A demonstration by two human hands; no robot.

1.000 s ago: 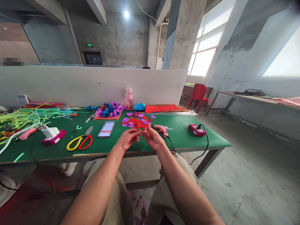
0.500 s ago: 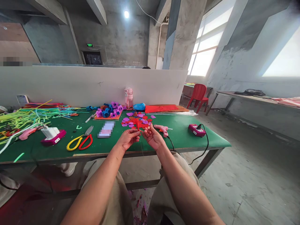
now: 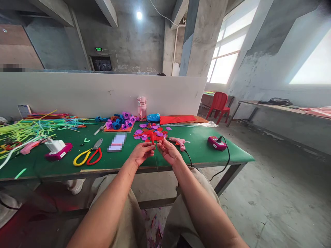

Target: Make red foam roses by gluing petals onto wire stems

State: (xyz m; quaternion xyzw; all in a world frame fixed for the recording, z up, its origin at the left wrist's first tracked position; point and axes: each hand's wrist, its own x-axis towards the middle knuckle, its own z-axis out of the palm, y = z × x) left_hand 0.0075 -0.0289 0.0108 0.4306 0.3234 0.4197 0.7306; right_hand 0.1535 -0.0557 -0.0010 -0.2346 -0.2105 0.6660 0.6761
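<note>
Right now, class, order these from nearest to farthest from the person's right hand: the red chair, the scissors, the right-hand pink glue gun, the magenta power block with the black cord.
From the right hand:
1. Pink glue gun: just beyond, slightly right.
2. Magenta power block: right, near the table's end.
3. Scissors: left, past the left hand.
4. Red chair: far right, beyond the table.

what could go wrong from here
The pink glue gun lies close beside the right hand; if hot, it might burn a stray finger. The black cord from the magenta power block loops below the table edge, where a leg could snag it. The loose petals beyond the hands could scatter if brushed.
</note>
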